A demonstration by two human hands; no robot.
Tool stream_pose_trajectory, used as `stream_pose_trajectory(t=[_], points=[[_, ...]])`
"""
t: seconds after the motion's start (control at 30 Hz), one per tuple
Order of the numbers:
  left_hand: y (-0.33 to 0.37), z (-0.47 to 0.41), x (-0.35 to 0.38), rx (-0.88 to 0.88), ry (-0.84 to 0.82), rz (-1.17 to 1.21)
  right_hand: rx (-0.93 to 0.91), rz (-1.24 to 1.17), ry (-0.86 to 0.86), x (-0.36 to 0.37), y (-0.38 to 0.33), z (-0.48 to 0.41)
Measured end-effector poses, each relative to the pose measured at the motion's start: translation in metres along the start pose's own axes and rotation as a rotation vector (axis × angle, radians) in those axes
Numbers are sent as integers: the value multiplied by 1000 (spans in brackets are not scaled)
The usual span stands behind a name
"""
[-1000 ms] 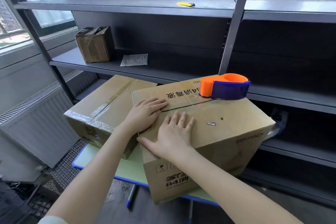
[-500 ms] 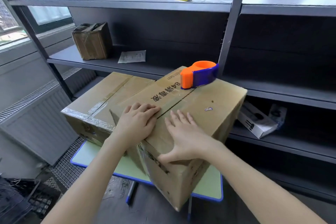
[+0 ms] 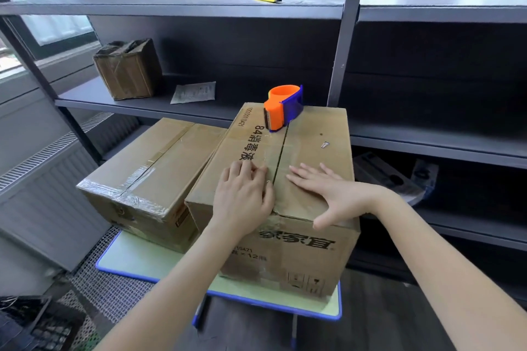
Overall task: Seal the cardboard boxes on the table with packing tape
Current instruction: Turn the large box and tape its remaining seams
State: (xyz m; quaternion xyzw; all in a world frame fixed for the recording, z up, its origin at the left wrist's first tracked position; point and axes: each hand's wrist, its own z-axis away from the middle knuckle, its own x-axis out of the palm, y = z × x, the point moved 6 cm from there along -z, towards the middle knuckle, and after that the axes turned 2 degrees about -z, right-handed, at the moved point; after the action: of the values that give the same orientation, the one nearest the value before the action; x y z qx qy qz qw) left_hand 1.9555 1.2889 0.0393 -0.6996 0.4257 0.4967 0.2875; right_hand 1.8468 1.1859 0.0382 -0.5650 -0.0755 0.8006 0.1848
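Hands, left (image 3: 242, 196) and right (image 3: 333, 194), lie flat on box (image 3: 313, 128) whose long axis points away toward shelves (image 3: 427, 138).

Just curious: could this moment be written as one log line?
left hand: rests on printed box | right hand: rests on same box top | tape dispenser: unheld, at far end

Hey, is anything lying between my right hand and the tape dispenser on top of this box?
Nothing visible does. The right hand lies flat near the front edge of the box; the tape dispenser sits at the far end, on the flap seam. Only the box top lies between them.
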Motion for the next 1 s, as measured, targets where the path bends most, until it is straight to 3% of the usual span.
stream_pose_trajectory(t=[0.13, 0.23, 0.43, 0.6, 0.77, 0.9, 1.0], points=[[-1, -9, 4, 40, -37, 0, 90, -114, 148, -12, -4, -2], [-7, -18, 6, 78, -90, 27, 120, 38, 302, -13, -25, -10], [-16, -47, 10, 126, -181, 170, 163, 173, 262, 5, -38, -37], [-27, -80, 12, -4, -265, 299, 112, 188, 288, -2, -41, -33], [-38, -118, 8, -164, -208, 279, 111, -163, 357, -42, -2, -43], [-45, -142, 15, -277, -165, 430, 233, 38, 552, -83, 34, -63], [-48, -153, 25, -343, -179, 630, 280, 55, 669, -111, 45, -82]])
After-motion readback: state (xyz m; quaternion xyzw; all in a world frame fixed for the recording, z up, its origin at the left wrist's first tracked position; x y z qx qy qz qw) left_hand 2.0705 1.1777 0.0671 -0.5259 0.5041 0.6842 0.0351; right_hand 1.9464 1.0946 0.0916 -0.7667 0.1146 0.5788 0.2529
